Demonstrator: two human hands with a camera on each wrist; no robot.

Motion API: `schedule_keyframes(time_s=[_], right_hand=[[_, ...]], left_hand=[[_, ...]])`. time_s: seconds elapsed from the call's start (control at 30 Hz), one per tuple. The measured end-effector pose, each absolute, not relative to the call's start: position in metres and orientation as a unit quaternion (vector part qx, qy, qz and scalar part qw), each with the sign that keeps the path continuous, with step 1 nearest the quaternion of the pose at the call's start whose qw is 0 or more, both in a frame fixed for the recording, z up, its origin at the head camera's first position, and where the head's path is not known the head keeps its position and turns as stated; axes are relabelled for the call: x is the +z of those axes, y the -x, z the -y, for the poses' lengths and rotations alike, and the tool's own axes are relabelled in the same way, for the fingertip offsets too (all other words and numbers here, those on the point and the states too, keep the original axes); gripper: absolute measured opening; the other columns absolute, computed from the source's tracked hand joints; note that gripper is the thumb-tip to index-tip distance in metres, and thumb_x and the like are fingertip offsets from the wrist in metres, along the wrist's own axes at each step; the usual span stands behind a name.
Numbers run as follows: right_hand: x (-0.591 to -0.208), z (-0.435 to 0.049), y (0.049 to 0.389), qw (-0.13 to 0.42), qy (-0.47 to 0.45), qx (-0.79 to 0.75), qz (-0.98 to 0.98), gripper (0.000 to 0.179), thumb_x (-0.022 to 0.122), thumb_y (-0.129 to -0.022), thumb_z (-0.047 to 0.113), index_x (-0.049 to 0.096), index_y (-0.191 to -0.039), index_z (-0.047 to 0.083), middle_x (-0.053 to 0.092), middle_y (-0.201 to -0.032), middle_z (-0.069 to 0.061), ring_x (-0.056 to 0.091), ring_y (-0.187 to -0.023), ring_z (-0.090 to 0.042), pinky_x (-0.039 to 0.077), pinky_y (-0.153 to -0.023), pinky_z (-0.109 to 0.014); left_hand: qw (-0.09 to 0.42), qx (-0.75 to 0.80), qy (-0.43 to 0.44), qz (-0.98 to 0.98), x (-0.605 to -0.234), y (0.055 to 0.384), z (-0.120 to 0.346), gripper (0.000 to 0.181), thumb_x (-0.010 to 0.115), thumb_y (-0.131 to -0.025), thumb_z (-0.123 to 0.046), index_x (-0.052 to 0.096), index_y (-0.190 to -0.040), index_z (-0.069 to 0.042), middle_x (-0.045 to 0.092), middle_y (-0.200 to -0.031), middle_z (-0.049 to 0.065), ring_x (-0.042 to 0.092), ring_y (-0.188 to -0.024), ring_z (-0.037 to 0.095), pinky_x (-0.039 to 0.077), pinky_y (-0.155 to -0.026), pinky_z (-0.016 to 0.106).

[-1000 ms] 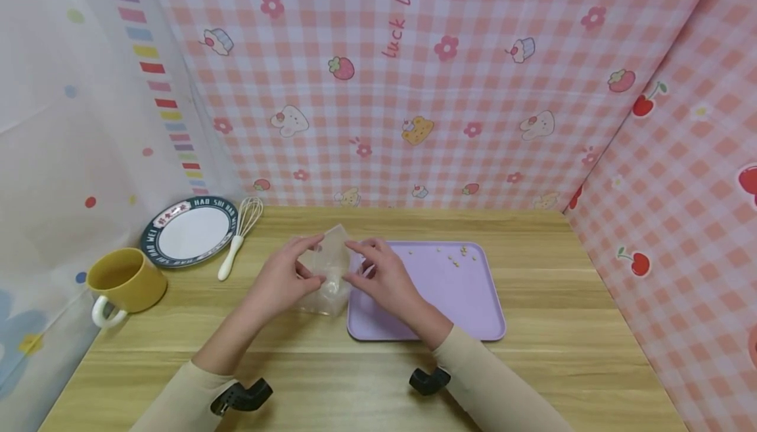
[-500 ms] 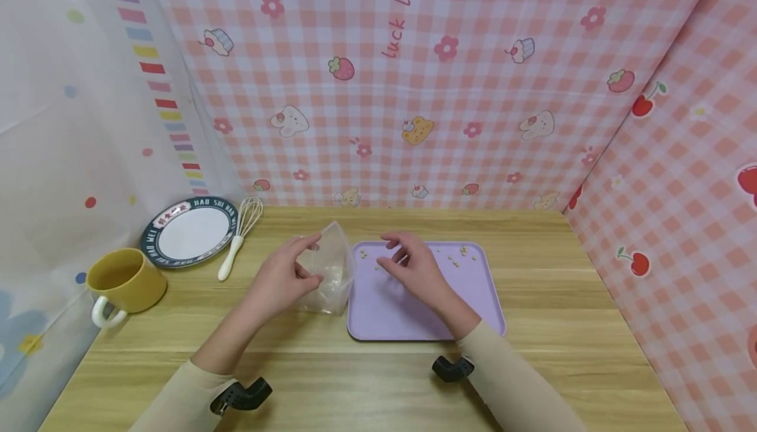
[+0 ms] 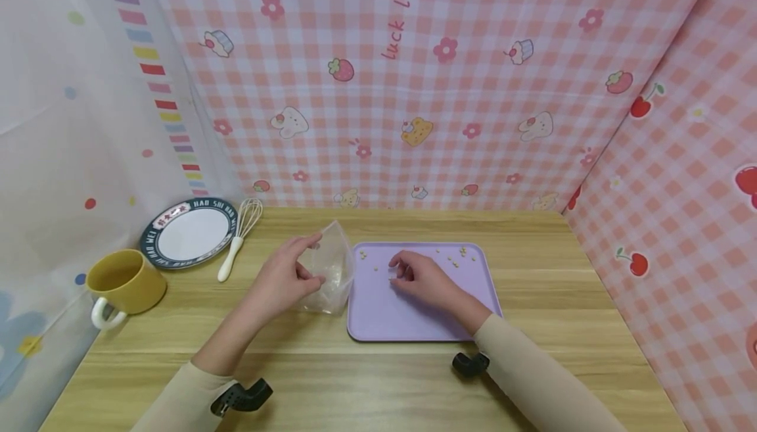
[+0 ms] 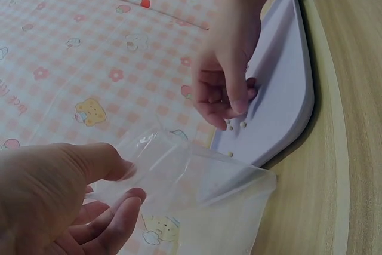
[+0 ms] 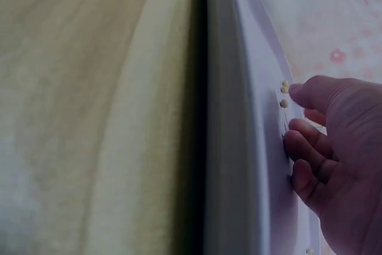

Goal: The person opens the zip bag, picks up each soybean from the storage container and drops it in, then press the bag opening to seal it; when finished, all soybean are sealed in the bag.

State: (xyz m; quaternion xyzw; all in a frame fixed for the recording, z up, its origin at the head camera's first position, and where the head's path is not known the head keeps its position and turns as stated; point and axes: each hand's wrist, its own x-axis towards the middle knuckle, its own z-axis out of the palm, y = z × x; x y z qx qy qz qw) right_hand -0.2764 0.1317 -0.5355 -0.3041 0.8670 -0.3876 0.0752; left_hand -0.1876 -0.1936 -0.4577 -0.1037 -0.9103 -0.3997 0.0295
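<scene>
My left hand (image 3: 282,277) holds a clear plastic bag (image 3: 333,267) between thumb and fingers, its mouth spread toward the tray. In the left wrist view the see-through bag (image 4: 230,207) hangs just past the fingertips. A lilac tray (image 3: 378,317) lies to the right of the bag, with small yellow beans (image 3: 455,262) scattered along its far part. Over the tray's middle is my right hand (image 3: 427,281), fingers loosely bent and a gap showing between thumb and forefinger. The right wrist view shows its thumb near a few beans (image 5: 284,104); nothing shows in its grasp.
At the left stand a yellow mug (image 3: 127,284) with a white handle and a white plate (image 3: 195,235) with a dark patterned rim. A whisk (image 3: 239,241) lies against the plate's right side. Checked cloth (image 3: 378,90) closes off the back and right.
My right hand has left the bag, moved right over the tray and then lowered toward its surface. Beans at the tray's far left corner now show. The left hand stays with the bag.
</scene>
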Motion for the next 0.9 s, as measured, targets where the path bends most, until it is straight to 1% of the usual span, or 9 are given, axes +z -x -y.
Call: schedule_keyframes(time_s=[0.23, 0.37, 0.5, 0.6, 0.73, 0.9], right_hand=[[-0.537, -0.123, 0.276, 0.071, 0.29, -0.364, -0.882, 0.011, 0.082, -0.1, 0.009, 0.078, -0.11, 0.01, 0.07, -0.097, 0.004, 0.06, -0.084, -0.01, 0.054, -0.079, -0.03], [-0.538, -0.121, 0.275, 0.067, 0.277, -0.365, -0.886, 0.007, 0.081, -0.1, 0.009, 0.079, -0.106, 0.011, 0.07, -0.095, 0.005, 0.06, -0.084, -0.009, 0.053, -0.078, -0.029], [-0.539, -0.122, 0.274, 0.052, 0.286, -0.362, -0.886, 0.005, 0.082, -0.099, 0.007, 0.079, -0.103, 0.009, 0.07, -0.093, 0.004, 0.061, -0.083, -0.008, 0.054, -0.078, -0.03], [-0.539, -0.122, 0.272, 0.044, 0.289, -0.355, -0.888, 0.003, 0.082, -0.099, 0.008, 0.079, -0.1, 0.01, 0.069, -0.091, 0.005, 0.061, -0.083, -0.008, 0.054, -0.078, -0.03], [-0.537, -0.121, 0.27, 0.041, 0.28, -0.346, -0.895, 0.007, 0.081, -0.1, 0.01, 0.078, -0.096, 0.014, 0.066, -0.089, 0.007, 0.059, -0.082, -0.007, 0.052, -0.077, -0.029], [-0.537, -0.12, 0.27, 0.037, 0.272, -0.35, -0.896, 0.01, 0.082, -0.099, 0.012, 0.075, -0.092, 0.016, 0.063, -0.086, 0.007, 0.058, -0.079, -0.008, 0.052, -0.074, -0.028]], left_hand=[[0.021, -0.413, 0.103, 0.905, -0.459, 0.188, 0.195, 0.083, 0.09, -0.09, -0.003, 0.051, -0.163, -0.006, 0.06, -0.148, 0.016, 0.072, -0.083, 0.013, 0.063, -0.069, 0.027], [0.02, -0.417, 0.102, 0.903, -0.46, 0.188, 0.194, 0.084, 0.09, -0.09, -0.004, 0.051, -0.164, -0.006, 0.059, -0.149, 0.016, 0.072, -0.084, 0.013, 0.063, -0.07, 0.027], [0.021, -0.423, 0.106, 0.9, -0.461, 0.187, 0.192, 0.085, 0.09, -0.089, -0.003, 0.05, -0.164, -0.005, 0.059, -0.149, 0.017, 0.072, -0.084, 0.013, 0.063, -0.07, 0.027], [0.019, -0.428, 0.111, 0.897, -0.463, 0.188, 0.191, 0.085, 0.09, -0.089, -0.001, 0.049, -0.164, -0.004, 0.058, -0.15, 0.018, 0.072, -0.083, 0.013, 0.063, -0.069, 0.026], [0.021, -0.431, 0.113, 0.895, -0.464, 0.189, 0.19, 0.085, 0.089, -0.089, -0.001, 0.05, -0.164, -0.004, 0.058, -0.15, 0.018, 0.072, -0.082, 0.011, 0.063, -0.069, 0.026], [0.025, -0.434, 0.115, 0.893, -0.465, 0.19, 0.19, 0.085, 0.09, -0.089, -0.002, 0.05, -0.164, -0.004, 0.059, -0.149, 0.017, 0.072, -0.081, 0.011, 0.064, -0.07, 0.027]])
